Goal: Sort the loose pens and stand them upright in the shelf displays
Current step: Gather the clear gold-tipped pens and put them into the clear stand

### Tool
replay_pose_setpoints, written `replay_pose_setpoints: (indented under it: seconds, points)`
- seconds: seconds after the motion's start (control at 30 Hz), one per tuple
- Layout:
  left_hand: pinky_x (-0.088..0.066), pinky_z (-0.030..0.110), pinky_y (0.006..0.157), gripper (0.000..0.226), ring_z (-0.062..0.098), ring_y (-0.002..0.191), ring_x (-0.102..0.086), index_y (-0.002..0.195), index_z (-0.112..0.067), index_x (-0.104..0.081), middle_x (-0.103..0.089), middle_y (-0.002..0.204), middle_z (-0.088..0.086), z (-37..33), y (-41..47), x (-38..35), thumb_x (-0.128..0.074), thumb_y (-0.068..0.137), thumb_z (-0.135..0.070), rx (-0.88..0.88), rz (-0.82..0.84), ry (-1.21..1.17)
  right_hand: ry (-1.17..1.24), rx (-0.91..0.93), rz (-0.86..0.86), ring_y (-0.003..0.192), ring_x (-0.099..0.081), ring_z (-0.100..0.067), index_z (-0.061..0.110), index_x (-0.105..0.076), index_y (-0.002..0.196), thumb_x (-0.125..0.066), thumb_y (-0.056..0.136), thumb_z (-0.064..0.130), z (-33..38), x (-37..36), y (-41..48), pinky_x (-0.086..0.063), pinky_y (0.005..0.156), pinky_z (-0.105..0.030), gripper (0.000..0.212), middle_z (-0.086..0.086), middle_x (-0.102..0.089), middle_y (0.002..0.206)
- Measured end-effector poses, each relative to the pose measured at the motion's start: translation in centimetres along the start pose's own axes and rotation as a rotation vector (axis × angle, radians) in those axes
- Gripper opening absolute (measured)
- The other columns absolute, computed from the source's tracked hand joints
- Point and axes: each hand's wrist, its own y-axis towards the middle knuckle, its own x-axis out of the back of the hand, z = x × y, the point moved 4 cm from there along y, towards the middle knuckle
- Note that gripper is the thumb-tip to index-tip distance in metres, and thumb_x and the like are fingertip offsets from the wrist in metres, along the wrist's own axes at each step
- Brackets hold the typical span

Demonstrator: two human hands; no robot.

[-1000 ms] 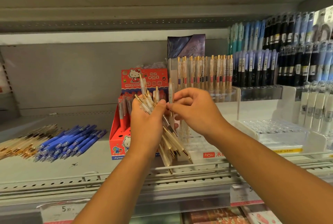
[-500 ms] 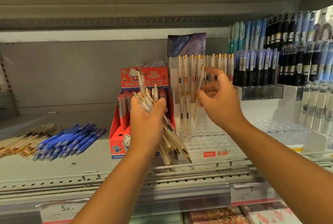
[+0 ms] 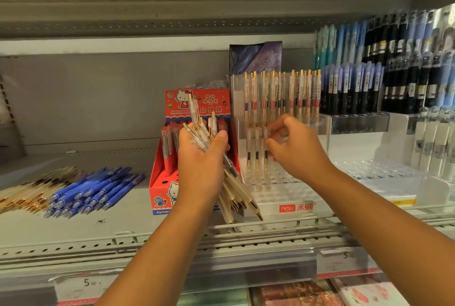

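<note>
- Step in hand, by my judgement: seating one pen. The right hand (image 3: 298, 150) pinched a clear gold-clipped pen (image 3: 266, 165) near its top, upright in the front row of the white perforated plastic display stand (image 3: 283, 197).
- The left hand (image 3: 199, 165), just left of the stand, clamped a fanned bundle of clear gold-tipped pens (image 3: 234, 192).
- The next move called for releasing once the tip sat in a hole, then drawing another from the bundle.
- The pen's tip and hole were blurred; loose blue plastic pens (image 3: 98, 187) lay well left of the stand.
</note>
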Motion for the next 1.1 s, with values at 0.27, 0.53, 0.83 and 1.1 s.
replay_pose_setpoints:
  seconds: [0.27,0.53,0.83,1.1]
  points:
    - [-0.046,0.002,0.056,0.022,-0.014,0.083,-0.062,0.107,-0.038,-0.052,-0.066,0.099,-0.017,-0.2,-0.1,-0.2,-0.065,0.093,-0.026,0.0,0.034,0.001,-0.07,-0.018,-0.038,0.079,-0.061,-0.006,0.029,-0.052,0.103,-0.069,0.087,0.018,0.0,0.2,-0.1,-0.05,0.066,-0.025,0.025,0.013,-0.06,0.084]
    - [-0.054,0.021,0.071,0.022,-0.002,0.088,-0.067,0.107,-0.036,-0.054,-0.07,0.1,-0.012,-0.2,-0.1,-0.2,-0.066,0.093,-0.023,-0.028,0.04,-0.013,0.409,0.086,0.273,0.073,-0.063,-0.034,0.014,-0.064,0.098,-0.073,0.085,0.011,5.6,-0.6,-2.1,-0.057,0.059,-0.028,0.017,-0.008,-0.066,0.088]
    - [-0.053,0.013,0.065,0.024,-0.002,0.087,-0.068,0.109,-0.034,-0.053,-0.071,0.096,-0.015,-0.1,0.0,-0.2,-0.065,0.094,-0.02,-0.035,0.056,-0.027,0.422,-0.01,0.373,0.061,-0.061,-0.008,0.019,-0.054,0.111,-0.076,0.08,0.003,6.3,-1.9,-2.8,-0.056,0.065,-0.025,0.041,-0.002,-0.071,0.084]
    - [-0.056,0.023,0.075,0.024,0.004,0.092,-0.069,0.116,-0.028,-0.053,-0.07,0.102,-0.01,-0.2,-0.2,-0.4,-0.063,0.094,-0.025,-0.051,0.058,-0.001,0.434,-0.107,0.322,0.055,-0.06,-0.005,0.022,-0.051,0.101,-0.072,0.079,0.003,5.7,-2.2,-2.7,-0.049,0.058,-0.024,0.036,-0.002,-0.068,0.078]
